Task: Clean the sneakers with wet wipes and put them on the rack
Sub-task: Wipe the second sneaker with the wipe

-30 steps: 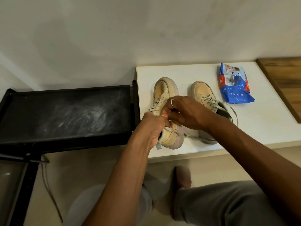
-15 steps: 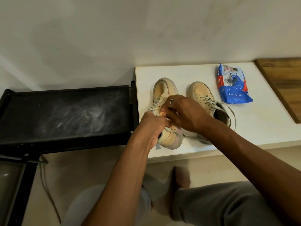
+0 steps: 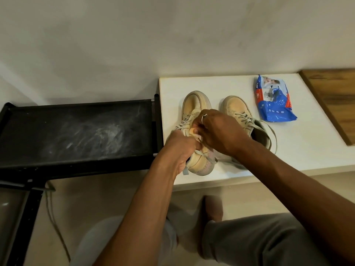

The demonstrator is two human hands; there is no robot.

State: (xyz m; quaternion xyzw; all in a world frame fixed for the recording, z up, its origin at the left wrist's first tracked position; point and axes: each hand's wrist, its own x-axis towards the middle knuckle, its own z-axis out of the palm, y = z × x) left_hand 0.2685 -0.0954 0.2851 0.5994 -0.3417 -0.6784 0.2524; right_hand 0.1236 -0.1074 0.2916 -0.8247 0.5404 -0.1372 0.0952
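A person's left hand (image 3: pixel 180 148) and right hand (image 3: pixel 221 131), both curled tight, pinch the laces (image 3: pixel 184 121) of a sneaker (image 3: pixel 194 100) on the shelf (image 3: pixel 307 146). Wipes (image 3: pixel 272 100) lie at two o'clock (rack (image 3: pixel 76 131) at nine).

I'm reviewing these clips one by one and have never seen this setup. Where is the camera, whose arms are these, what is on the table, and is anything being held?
There is no machine here: a person works with bare hands, and the single camera sits on their head, looking down, so the arms enter from below. On the white table are a first sneaker, a second sneaker to its right, and a blue wet wipes pack; a wooden board shows at the far right. A black rack stands left of the table. The left hand and right hand meet over the first sneaker, fingers curled, apparently pinching its laces; the exact grip is hidden. No hand holds the second sneaker.
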